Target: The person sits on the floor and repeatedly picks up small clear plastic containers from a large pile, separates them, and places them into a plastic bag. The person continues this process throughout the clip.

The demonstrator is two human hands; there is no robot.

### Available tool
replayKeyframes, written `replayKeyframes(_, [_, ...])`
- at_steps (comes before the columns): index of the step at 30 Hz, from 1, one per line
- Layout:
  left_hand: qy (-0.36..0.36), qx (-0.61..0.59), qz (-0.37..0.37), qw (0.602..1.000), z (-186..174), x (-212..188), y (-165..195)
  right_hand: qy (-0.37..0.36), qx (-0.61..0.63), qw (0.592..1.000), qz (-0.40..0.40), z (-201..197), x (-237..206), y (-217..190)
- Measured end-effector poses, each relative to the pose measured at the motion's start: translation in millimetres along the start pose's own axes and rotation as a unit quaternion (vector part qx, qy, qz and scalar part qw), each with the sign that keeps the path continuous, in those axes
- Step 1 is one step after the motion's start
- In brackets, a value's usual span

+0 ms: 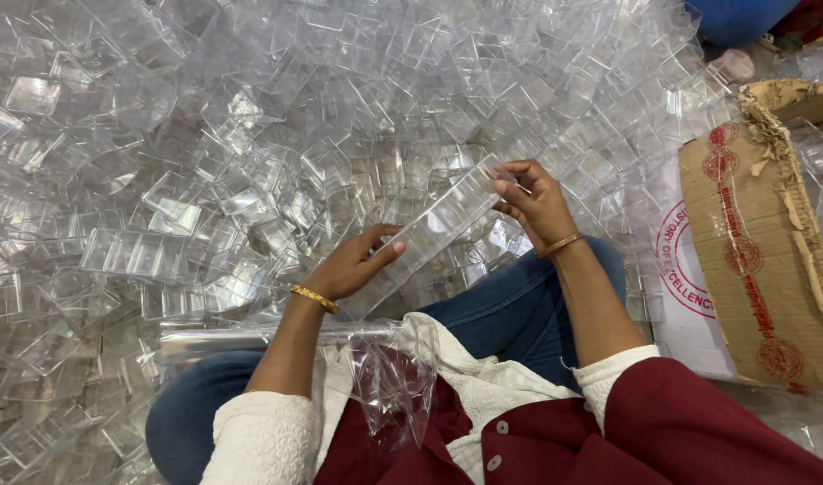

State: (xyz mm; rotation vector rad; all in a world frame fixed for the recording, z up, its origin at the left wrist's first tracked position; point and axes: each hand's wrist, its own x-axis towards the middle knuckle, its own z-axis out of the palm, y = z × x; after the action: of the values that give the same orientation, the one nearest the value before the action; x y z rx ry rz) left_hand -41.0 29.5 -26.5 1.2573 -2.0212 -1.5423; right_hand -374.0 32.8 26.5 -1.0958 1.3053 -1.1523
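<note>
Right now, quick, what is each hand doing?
Left hand: closed on the lower end of the long stack of clear boxes.
Right hand: closed on its upper end.

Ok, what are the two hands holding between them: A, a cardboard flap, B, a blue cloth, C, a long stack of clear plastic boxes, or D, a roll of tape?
C: the left hand and the right hand each grip one end of a long row of nested clear plastic boxes, slanting above the pile of clear boxes.

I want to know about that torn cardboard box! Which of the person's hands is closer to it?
Right. The right hand holds the far end of a row of clear boxes, just beside the cardboard box. The left hand holds the near end, farther away.
</note>
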Motion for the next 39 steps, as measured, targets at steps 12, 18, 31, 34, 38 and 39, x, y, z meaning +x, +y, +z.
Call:
replayKeyframes(12, [0.213, -0.211, 0.149, 0.942, -13.4, 4.3, -11.4, -0.11, -0.072, 0.986, 0.104, -28.8, -27.4, -6.4])
replayKeyframes(18, [0.318, -0.421, 0.049, 0.848, -45.6, -3.6, -18.8, -0.112, 0.119, 0.982, 0.093, -12.3, -29.4, 20.2])
replayKeyframes(31, [0.419, -0.334, 0.061, 0.842, -58.0, -7.7, -25.3, -0.223, -0.103, 0.958, 0.145, 33.1, -50.7, 66.7])
replayKeyframes(34, [0.411, -0.373, 0.033, 0.831, -58.7, -9.2, -23.8, -0.249, -0.039, 0.952, 0.176, 42.2, -51.0, 64.9])
replayKeyframes(38, [0.392, -0.37, 0.036, 0.842, -59.0, -10.6, -19.0, -0.261, 0.023, 0.937, 0.23, 49.2, -56.7, 59.7])
replayKeyframes(39, [0.39, -0.372, 0.033, 0.842, -58.8, -10.6, -18.4, -0.264, 0.027, 0.934, 0.237, 49.4, -58.1, 58.7])
